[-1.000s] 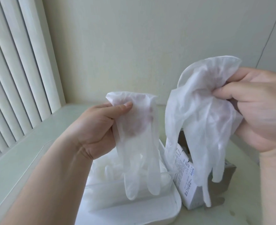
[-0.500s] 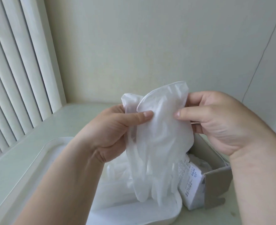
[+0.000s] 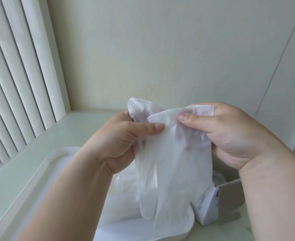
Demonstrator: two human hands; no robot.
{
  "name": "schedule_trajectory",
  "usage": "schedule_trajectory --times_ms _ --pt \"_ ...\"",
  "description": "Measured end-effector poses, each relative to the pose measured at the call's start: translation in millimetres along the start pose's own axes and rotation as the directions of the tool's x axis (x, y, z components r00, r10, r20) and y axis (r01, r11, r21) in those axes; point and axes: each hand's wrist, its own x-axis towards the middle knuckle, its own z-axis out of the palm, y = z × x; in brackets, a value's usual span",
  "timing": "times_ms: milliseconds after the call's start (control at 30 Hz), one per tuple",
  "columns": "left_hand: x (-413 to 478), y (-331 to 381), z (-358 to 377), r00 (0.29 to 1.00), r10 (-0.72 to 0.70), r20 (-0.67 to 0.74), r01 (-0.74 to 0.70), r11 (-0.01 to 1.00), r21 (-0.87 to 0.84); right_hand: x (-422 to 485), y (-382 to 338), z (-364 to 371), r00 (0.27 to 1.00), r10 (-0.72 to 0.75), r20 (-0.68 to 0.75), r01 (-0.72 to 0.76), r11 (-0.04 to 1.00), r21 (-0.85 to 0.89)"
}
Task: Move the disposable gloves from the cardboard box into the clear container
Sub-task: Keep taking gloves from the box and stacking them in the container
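Note:
Two thin translucent white disposable gloves (image 3: 174, 162) hang overlapped in front of me, cuffs up and fingers down. My left hand (image 3: 124, 138) pinches their left cuff edge between thumb and fingers. My right hand (image 3: 228, 134) pinches the right cuff edge the same way. The glove fingers dangle over the clear container (image 3: 186, 228), which holds several more gloves (image 3: 124, 186) and is partly hidden by my left arm. The open cardboard box (image 3: 230, 204) stands right of the container, behind my right forearm, with a flap turned out.
Everything rests on a pale countertop (image 3: 21, 167) set in a corner. White vertical blinds (image 3: 18, 75) run along the left side. A cream wall (image 3: 160, 49) closes the back, with a thin cable (image 3: 282, 54) down its right part.
The two gloves were held apart, one in each hand; my hands came together and lowered, and the gloves now hang overlapped with both hands on the joined cuffs.

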Motion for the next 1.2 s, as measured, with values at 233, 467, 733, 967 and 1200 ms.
schedule_trajectory --times_ms 233,467,733,967,1200 --pt "4 -10 -2 0.986 -0.114 -0.123 0.102 0.990 -0.099 -9 -15 0 0.999 -0.036 0.034 0.028 0.977 0.213" --pt "3 -16 7 0.990 -0.136 0.033 0.137 0.990 -0.035 1 -5 12 0.984 -0.004 -0.180 0.030 0.989 0.143" --pt "1 -11 11 0.987 -0.057 0.151 0.064 0.997 -0.042 6 3 9 0.969 -0.017 -0.248 0.009 0.999 -0.034" --pt "3 -10 13 0.988 0.091 -0.124 -0.084 0.994 0.063 1 -1 6 0.988 -0.052 -0.146 0.031 0.989 -0.142" --pt "-8 4 15 0.964 0.263 0.046 -0.266 0.935 0.233 -9 -17 -2 0.943 -0.286 -0.168 0.129 0.783 -0.608"
